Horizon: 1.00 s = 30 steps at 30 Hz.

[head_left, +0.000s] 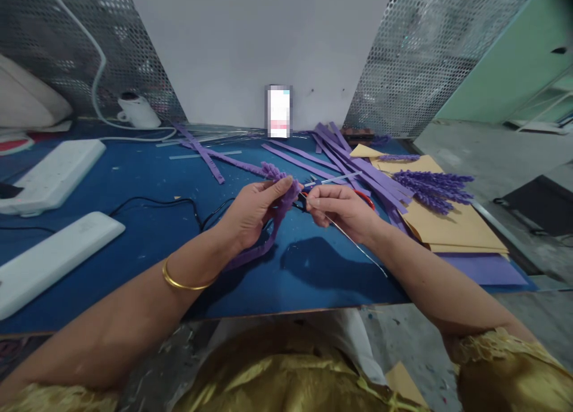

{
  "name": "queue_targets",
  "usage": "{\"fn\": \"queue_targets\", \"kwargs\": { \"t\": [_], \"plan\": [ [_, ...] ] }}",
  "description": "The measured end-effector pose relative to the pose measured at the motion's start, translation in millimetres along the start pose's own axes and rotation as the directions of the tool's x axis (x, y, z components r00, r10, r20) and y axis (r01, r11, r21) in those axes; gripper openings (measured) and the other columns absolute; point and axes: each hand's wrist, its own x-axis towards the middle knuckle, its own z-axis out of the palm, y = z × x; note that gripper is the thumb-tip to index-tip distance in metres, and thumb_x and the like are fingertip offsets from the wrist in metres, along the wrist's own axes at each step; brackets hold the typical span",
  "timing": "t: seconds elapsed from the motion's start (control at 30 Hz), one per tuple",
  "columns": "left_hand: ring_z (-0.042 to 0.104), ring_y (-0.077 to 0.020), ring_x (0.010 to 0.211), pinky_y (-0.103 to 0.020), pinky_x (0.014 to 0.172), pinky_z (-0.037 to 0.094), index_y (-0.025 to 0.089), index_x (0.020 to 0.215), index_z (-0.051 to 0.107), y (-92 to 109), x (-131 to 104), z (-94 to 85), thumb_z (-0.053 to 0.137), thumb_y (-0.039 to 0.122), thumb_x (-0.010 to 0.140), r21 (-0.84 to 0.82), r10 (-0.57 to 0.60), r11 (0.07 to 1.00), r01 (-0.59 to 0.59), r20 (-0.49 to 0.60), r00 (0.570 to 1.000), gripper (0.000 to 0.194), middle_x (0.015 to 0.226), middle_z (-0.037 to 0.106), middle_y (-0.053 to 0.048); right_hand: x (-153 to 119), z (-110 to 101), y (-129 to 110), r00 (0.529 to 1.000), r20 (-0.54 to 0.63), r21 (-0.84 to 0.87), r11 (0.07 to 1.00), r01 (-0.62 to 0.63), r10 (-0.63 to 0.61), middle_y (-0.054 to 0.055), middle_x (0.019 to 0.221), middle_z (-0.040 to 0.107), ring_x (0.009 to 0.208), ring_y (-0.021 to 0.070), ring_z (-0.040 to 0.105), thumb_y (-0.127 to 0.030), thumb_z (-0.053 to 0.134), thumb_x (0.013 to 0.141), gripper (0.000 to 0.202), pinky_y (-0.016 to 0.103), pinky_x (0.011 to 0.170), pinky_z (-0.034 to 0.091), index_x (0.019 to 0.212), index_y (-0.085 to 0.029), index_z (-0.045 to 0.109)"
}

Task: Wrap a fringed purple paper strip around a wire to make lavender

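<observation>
Closest to me there's shiny gold clothing (268,382), then the front of the blue tabletop (268,292). The thin wire (358,245) angles up from there, its free end near the right forearm. The right hand (338,206) has its fingers pinched together on that wire. Left hand (250,212) has thumb and fingers clamped on the purple fringed piece (273,172), just beside the right fingertips, with a purple strip (255,254) looping down below it. Can't tell exactly how wire and fringe meet, the fingers hide it.

My two cents on handling this bit: pinch the fringe firmly at its base but don't squash the little loops. Steady the wire near the join, 'cause a long free end probably wobbles and could tug things crooked. I'd go with small, even moves and light tension on the strip; it looks like it could crease or tear if yanked. Watch that dangling loop for twists too.

Past the hands, red-handled scissors (364,198) sit partly hidden, then a messy pile of purple strips (367,176), with purple flower sprigs (434,188) on tan paper (456,233) off to the right. Farthest back, a lit phone (279,110) stands upright by the white panel (233,54).
</observation>
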Motion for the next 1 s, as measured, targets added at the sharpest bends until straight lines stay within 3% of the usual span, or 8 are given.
{"fn": "queue_targets", "kwargs": {
  "t": [0.23, 0.3, 0.37, 0.43, 0.53, 0.67, 0.83, 1.0],
  "plan": [
    [0.064, -0.0132, 0.059, -0.024, 0.060, 0.051, 0.015, 0.074, 0.079, 11.2, -0.6, -1.1, 0.088, 0.029, 0.065, 0.013, -0.086, 0.996, 0.086, -0.020, 0.996, 0.019, 0.070, 0.075, -0.005, 6.3, -14.0, -6.4, 0.994, -0.098, -0.353, 0.935, 0.008, -0.046, 0.000, 0.065, 0.062, 0.056, 0.0117, 0.055, -0.046, 0.065, 0.087, 0.029, 0.027, 0.057, 0.042, 0.081, -0.017, 0.066],
    [0.062, -0.0127, 0.055, -0.024, 0.057, 0.051, 0.014, 0.073, 0.078, 12.4, -0.8, 0.1, 0.088, 0.027, 0.065, 0.008, -0.115, 0.993, 0.115, -0.041, 0.993, 0.018, 0.067, 0.074, -0.005, 10.3, -24.0, -8.5, 0.933, -0.290, -0.635, 0.772, -0.022, -0.211, 0.001, 0.065, 0.061, 0.058, 0.0129, 0.053, -0.047, 0.060, 0.090, 0.032, 0.028, 0.057, 0.038, 0.076, -0.018, 0.062],
    [0.061, -0.0122, 0.054, -0.024, 0.054, 0.050, 0.014, 0.074, 0.078, 11.3, 0.1, 0.9, 0.087, 0.026, 0.065, 0.001, -0.134, 0.991, 0.135, -0.072, 0.988, 0.018, 0.067, 0.074, -0.005, 14.2, -34.3, -8.9, 0.870, -0.380, -0.864, 0.457, -0.212, -0.314, 0.002, 0.063, 0.058, 0.059, 0.0147, 0.049, -0.048, 0.059, 0.090, 0.033, 0.029, 0.057, 0.031, 0.074, -0.019, 0.061],
    [0.058, -0.0112, 0.051, -0.023, 0.050, 0.047, 0.014, 0.075, 0.078, 8.7, 1.9, 1.0, 0.087, 0.026, 0.065, 0.002, -0.144, 0.989, 0.145, -0.113, 0.983, 0.018, 0.065, 0.072, -0.005, 17.7, -41.7, -6.7, 0.873, -0.416, -0.902, 0.242, -0.359, -0.255, 0.005, 0.063, 0.058, 0.060, 0.0161, 0.047, -0.055, 0.056, 0.091, 0.041, 0.031, 0.056, 0.027, 0.071, -0.019, 0.059],
    [0.054, -0.0094, 0.049, -0.022, 0.048, 0.044, 0.013, 0.075, 0.078, 4.6, 4.9, 0.0, 0.087, 0.028, 0.067, 0.008, -0.123, 0.992, 0.125, -0.158, 0.980, 0.019, 0.063, 0.069, -0.004, 21.4, -45.7, 1.1, 0.901, -0.423, -0.901, 0.149, -0.407, -0.098, 0.006, 0.065, 0.059, 0.058, 0.0162, 0.045, -0.064, 0.050, 0.090, 0.052, 0.031, 0.055, 0.025, 0.063, -0.020, 0.053],
    [0.053, -0.0082, 0.050, -0.020, 0.048, 0.043, 0.012, 0.076, 0.079, 1.8, 7.2, -2.0, 0.086, 0.029, 0.068, 0.002, -0.095, 0.995, 0.096, -0.145, 0.985, 0.021, 0.063, 0.068, -0.004, 24.4, -45.6, 13.4, 0.903, -0.429, -0.874, 0.248, -0.417, 0.007, 0.004, 0.062, 0.057, 0.056, 0.0161, 0.047, -0.061, 0.055, 0.086, 0.047, 0.031, 0.054, 0.027, 0.062, -0.021, 0.051],
    [0.057, -0.0078, 0.054, -0.018, 0.051, 0.046, 0.011, 0.077, 0.078, 1.8, 9.5, -4.2, 0.085, 0.027, 0.070, -0.050, -0.100, 0.994, 0.094, -0.139, 0.985, 0.018, 0.068, 0.070, -0.004, 28.9, -45.4, 22.8, 0.866, -0.498, -0.658, 0.635, -0.405, 0.036, 0.001, 0.065, 0.056, 0.057, 0.0156, 0.055, -0.042, 0.060, 0.081, 0.026, 0.030, 0.056, 0.037, 0.070, -0.020, 0.052],
    [0.058, -0.0081, 0.056, -0.019, 0.055, 0.050, 0.012, 0.073, 0.076, 2.9, 11.8, -4.3, 0.081, 0.022, 0.073, -0.130, -0.076, 0.990, 0.055, -0.160, 0.984, 0.012, 0.068, 0.070, -0.003, 30.9, -38.3, 16.6, 0.753, -0.561, -0.401, 0.909, 0.117, -0.344, -0.003, 0.075, 0.059, 0.061, 0.0147, 0.064, -0.030, 0.071, 0.069, 0.029, 0.030, 0.063, 0.049, 0.085, -0.022, 0.049]
  ]
}}
